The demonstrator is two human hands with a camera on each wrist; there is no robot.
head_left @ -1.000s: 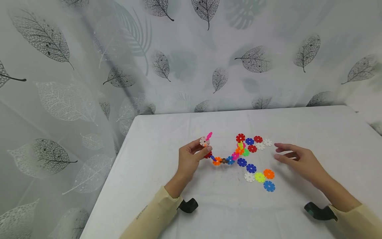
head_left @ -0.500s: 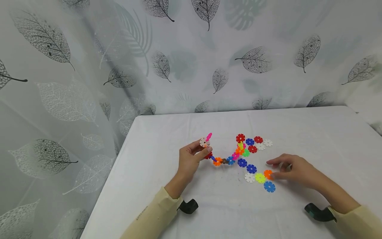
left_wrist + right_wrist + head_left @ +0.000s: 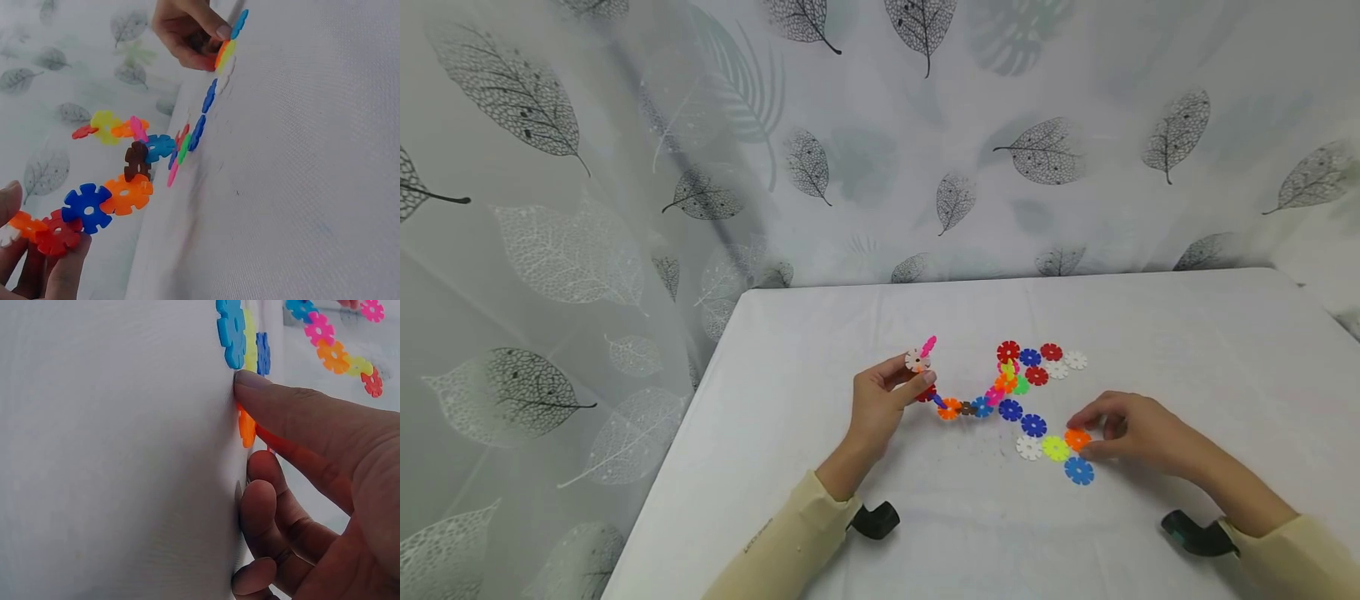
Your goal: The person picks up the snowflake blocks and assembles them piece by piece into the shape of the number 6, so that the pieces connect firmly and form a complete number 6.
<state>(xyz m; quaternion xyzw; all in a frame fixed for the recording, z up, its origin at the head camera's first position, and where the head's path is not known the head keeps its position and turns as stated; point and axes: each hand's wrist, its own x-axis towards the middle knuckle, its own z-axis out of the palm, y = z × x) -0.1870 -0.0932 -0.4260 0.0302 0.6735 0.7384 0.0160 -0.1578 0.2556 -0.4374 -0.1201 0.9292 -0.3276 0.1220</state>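
My left hand (image 3: 880, 408) holds one end of a curved chain of interlocking snowflake discs (image 3: 950, 408) between thumb and fingers, by its white, orange and red pieces. A pink disc (image 3: 928, 345) sticks up at that end. The chain's far part, with a yellow and a red disc (image 3: 82, 132), rises off the table in the left wrist view. On the right, my right hand (image 3: 1138, 429) pinches a loose orange disc (image 3: 1077, 440) at its edges, thumb and index finger on opposite sides. A light blue disc (image 3: 1079, 471) and a yellow disc (image 3: 1056, 448) lie right beside it.
Flat on the white table (image 3: 820, 342) lie a white disc (image 3: 1029, 447), dark blue discs (image 3: 1033, 425) and a green disc (image 3: 1021, 384). Further back are several red, blue and white discs (image 3: 1076, 360). A leaf-patterned curtain (image 3: 865, 167) hangs behind the table.
My right hand has come down and toward me from beside the back discs to the orange disc, and its thumb and index finger have closed on it. My left hand stays with the chain.
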